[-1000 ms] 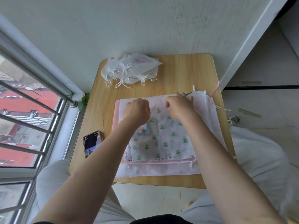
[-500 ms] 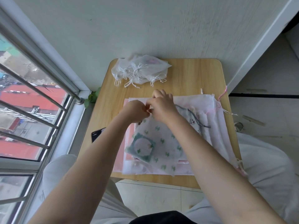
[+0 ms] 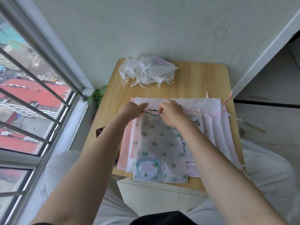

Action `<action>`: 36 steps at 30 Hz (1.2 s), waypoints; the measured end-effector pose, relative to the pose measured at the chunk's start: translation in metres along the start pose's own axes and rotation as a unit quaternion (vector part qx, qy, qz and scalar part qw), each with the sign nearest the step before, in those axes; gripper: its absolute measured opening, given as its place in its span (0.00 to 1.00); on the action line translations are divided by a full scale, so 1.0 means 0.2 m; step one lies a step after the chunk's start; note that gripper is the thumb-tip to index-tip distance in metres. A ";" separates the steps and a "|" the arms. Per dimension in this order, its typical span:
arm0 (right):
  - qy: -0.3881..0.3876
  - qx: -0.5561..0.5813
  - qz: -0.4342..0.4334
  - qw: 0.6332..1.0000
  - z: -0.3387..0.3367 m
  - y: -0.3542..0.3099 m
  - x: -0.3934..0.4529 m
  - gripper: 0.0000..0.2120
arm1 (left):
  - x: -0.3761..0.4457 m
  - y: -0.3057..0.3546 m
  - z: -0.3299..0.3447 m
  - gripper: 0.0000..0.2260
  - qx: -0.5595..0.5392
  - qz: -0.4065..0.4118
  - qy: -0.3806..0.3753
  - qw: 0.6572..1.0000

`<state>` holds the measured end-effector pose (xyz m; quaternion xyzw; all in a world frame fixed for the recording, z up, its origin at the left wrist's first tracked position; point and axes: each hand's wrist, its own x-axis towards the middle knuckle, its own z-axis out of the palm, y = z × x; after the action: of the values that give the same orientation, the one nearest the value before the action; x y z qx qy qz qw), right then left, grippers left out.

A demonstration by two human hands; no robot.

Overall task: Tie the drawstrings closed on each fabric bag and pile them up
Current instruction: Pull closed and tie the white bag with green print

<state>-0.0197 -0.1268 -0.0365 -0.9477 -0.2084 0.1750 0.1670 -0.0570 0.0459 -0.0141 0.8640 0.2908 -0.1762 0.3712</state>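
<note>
A translucent fabric bag with green cactus prints lies on top of a stack of pale pink and white bags on the wooden table. Its dark drawstring runs between my two hands at the bag's far end. My left hand pinches the string's left end. My right hand pinches the string at the gathered mouth of the bag. A pile of tied white bags with white cords sits at the table's far left.
A dark phone lies at the table's left edge, partly under my left forearm. A window with metal bars runs along the left. The white wall stands just behind the table. A green plant leaf shows by the sill.
The cactus bag has turned lengthwise toward me. My hands, close together half a second ago, have drawn apart with the dark drawstring stretched between them.
</note>
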 end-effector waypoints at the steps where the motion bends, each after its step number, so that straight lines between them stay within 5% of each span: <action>1: 0.012 0.018 -0.016 1.000 0.00 0.00 -0.01 0.05 | 0.01 -0.01 0.01 0.21 -0.044 -0.008 0.005 0.999; 5: 0.025 0.126 -0.037 0.991 0.00 0.00 -0.05 0.04 | 0.04 -0.04 0.01 0.09 -0.335 -0.060 -0.007 0.940; 9: 0.032 0.200 0.001 0.979 0.00 0.04 -0.06 0.11 | 0.03 -0.06 0.01 0.10 -0.654 -0.033 -0.066 0.753; 11: 0.041 0.243 0.046 0.968 0.01 0.08 -0.06 0.13 | 0.02 -0.09 0.00 0.09 -0.707 -0.035 -0.069 0.703; 15: 0.078 0.221 0.118 0.965 0.01 0.16 -0.07 0.24 | 0.03 -0.13 0.00 0.08 -0.740 -0.084 -0.036 0.666; 19: 0.116 0.338 0.185 0.916 -0.03 0.19 -0.10 0.21 | 0.03 -0.16 0.00 0.10 -0.748 -0.115 -0.010 0.654; 22: 0.123 0.529 0.225 0.809 -0.03 0.23 -0.08 0.18 | 0.03 -0.19 0.01 0.11 -0.797 -0.124 -0.008 0.591; 24: 0.105 0.686 0.213 0.688 -0.03 0.23 -0.08 0.13 | 0.03 -0.19 0.02 0.11 -0.810 -0.119 -0.009 0.575; 26: 0.095 0.820 0.171 0.538 -0.04 0.20 -0.09 0.12 | 0.03 -0.18 0.03 0.11 -0.800 -0.116 -0.010 0.589; 28: 0.084 0.870 0.166 0.456 -0.03 0.18 -0.09 0.10 | 0.03 -0.17 0.04 0.11 -0.769 -0.120 -0.013 0.627; 30: 0.072 0.842 0.189 0.500 -0.03 0.17 -0.08 0.11 | 0.04 -0.17 0.04 0.11 -0.700 -0.125 -0.001 0.703; 33: 0.162 0.597 0.238 0.749 -0.06 0.21 -0.08 0.14 | 0.05 -0.18 0.03 0.10 -0.410 -0.058 0.109 0.904; 34: 0.215 0.483 0.239 0.815 -0.07 0.24 -0.08 0.15 | 0.05 -0.19 0.03 0.11 -0.307 -0.015 0.154 0.939; 36: 0.267 0.369 0.217 0.863 -0.07 0.26 -0.08 0.17 | 0.04 -0.19 0.05 0.11 -0.188 0.074 0.182 0.962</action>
<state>-0.0108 -0.1826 -0.0397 -0.8483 0.1352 0.0112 0.5119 -0.0756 0.0634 -0.0461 0.8151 0.3165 0.0695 0.4803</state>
